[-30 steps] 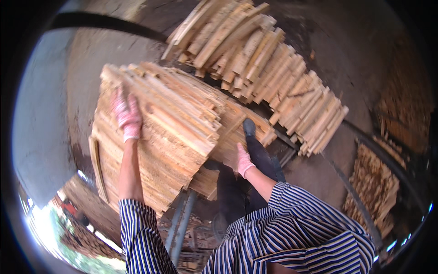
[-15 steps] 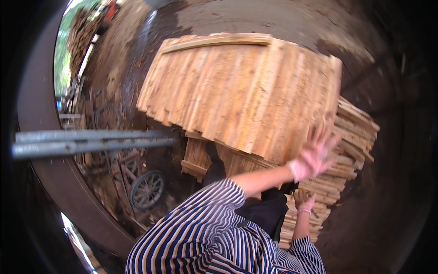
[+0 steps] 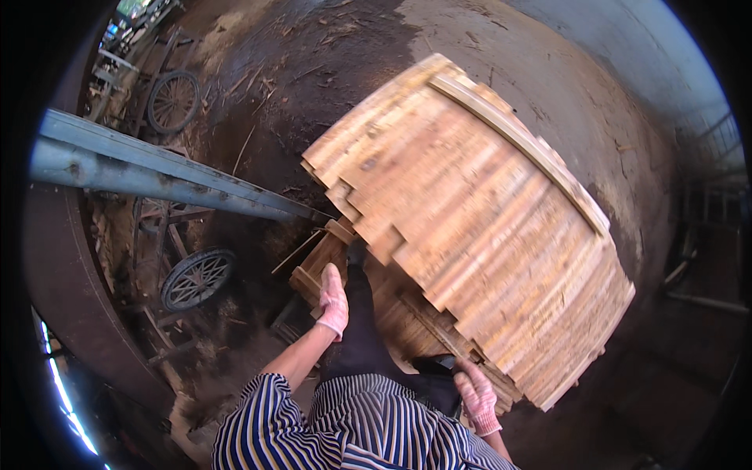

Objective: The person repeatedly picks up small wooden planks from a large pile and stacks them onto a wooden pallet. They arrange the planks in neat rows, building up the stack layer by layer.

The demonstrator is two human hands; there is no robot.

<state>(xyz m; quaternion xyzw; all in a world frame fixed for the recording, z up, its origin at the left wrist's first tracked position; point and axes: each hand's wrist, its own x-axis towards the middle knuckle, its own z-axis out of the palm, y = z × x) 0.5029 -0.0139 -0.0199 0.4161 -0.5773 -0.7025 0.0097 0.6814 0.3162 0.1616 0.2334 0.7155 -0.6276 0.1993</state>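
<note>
A stack of long, pale wooden boards [image 3: 478,235] lies side by side in front of me, their near ends stepped and uneven. One narrow wooden strip [image 3: 525,149] rests across their far end. My left hand [image 3: 334,301], in a pinkish work glove, is held out by my leg with its fingers stretched and nothing in them. My right hand [image 3: 476,395], gloved alike, is beside the near edge of the boards with its fingers curled closed. What lies within those fingers, if anything, is hidden. More boards [image 3: 411,321] sit lower down, beneath the stack's near edge.
A blue metal post [image 3: 172,168] slants in from the left. Beyond it are carts with spoked wheels [image 3: 197,280] and a second wheel [image 3: 173,102]. Wood scraps litter the dark floor [image 3: 274,86]. A pale wall [image 3: 627,55] stands at the far right.
My view has turned, so the boards now slant down to the right. My left hand has moved off the boards' right side to beside my leg. The right hand stays low, fingers curled.
</note>
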